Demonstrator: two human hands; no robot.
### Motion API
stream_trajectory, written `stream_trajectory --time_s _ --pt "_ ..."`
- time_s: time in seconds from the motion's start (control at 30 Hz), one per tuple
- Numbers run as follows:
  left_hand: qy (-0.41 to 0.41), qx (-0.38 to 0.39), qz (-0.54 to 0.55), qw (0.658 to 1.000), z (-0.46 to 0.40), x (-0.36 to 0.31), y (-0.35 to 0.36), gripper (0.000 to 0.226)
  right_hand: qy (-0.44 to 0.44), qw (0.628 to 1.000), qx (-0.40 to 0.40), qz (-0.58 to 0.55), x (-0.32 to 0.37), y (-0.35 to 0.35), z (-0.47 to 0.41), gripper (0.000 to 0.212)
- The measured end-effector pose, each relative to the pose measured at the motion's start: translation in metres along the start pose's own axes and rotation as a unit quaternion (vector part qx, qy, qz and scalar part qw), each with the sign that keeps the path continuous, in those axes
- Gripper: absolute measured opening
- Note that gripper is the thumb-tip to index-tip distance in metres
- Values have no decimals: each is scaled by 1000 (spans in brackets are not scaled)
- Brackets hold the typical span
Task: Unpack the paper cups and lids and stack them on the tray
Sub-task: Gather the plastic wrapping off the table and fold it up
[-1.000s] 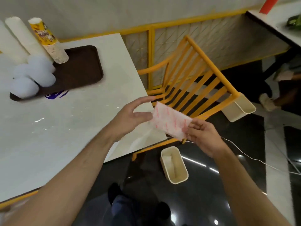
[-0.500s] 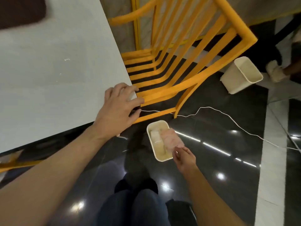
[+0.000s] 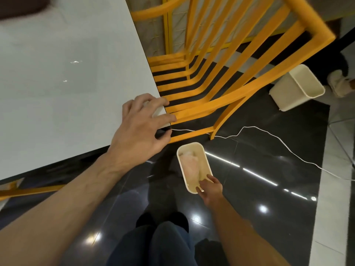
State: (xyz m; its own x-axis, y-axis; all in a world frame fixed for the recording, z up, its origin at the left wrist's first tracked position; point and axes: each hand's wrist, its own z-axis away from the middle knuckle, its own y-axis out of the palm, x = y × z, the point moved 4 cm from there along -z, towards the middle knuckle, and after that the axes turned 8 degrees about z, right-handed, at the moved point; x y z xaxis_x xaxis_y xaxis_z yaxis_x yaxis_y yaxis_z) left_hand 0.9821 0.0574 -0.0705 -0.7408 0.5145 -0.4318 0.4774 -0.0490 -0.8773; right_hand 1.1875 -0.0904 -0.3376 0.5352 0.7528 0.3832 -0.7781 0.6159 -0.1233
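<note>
- Head view: our left hand (image 3: 141,127) rests spread on the table corner (image 3: 76,93), centre frame, holding nothing.
- Right hand (image 3: 210,189), fingers loose and empty, hovers over the cream bin (image 3: 207,164); wrapper (image 3: 190,166) lies inside.
- Tray (image 3: 17,10) only at upper left; cups unseen.
- Risk: floor cable (image 3: 269,134) could snag a foot.

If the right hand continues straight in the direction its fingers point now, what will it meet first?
The right hand points into the cream bin on the floor. It would probably first meet the crumpled wrapper lying inside, though depth is unclear.

Dark floor (image 3: 249,189) carries two cream bins (image 3: 194,167); chair (image 3: 221,73).
</note>
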Motion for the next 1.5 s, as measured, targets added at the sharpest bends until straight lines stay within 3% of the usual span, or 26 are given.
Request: stream_trajectory --time_s 0.13,0.27,0.37,0.43,0.6,0.77,0.9,1.07,1.27,1.37,1.5 --pt "-60 40 85 994 -1 -2 -11 31 -38 997 38 57 25 -1 59 45" --pt "-165 79 222 958 2 -7 -33 37 -125 985 71 93 71 5 129 34" --pt "-261 55 305 914 19 -10 -58 36 -203 965 84 142 109 20 184 27" --pt "-302 25 300 905 37 -1 -76 33 -270 940 102 180 133 38 220 26" --pt "-330 -31 180 926 79 50 -126 32 -446 831 119 310 171 100 303 32" --pt "-379 -35 22 924 103 120 -172 35 -559 671 118 473 171 187 345 32" --pt "-356 -6 -42 933 109 179 -195 45 -608 569 104 543 162 262 351 29" --pt "-325 87 -51 940 106 216 -199 46 -610 494 82 615 157 329 336 34" --pt "-271 120 -84 951 134 222 -194 44 -616 434 76 653 149 342 324 25" --pt "-253 103 -88 958 140 215 -197 41 -637 415 84 644 146 337 324 23" --pt "-215 57 -99 970 135 209 -206 22 -636 392 104 657 143 331 326 18"
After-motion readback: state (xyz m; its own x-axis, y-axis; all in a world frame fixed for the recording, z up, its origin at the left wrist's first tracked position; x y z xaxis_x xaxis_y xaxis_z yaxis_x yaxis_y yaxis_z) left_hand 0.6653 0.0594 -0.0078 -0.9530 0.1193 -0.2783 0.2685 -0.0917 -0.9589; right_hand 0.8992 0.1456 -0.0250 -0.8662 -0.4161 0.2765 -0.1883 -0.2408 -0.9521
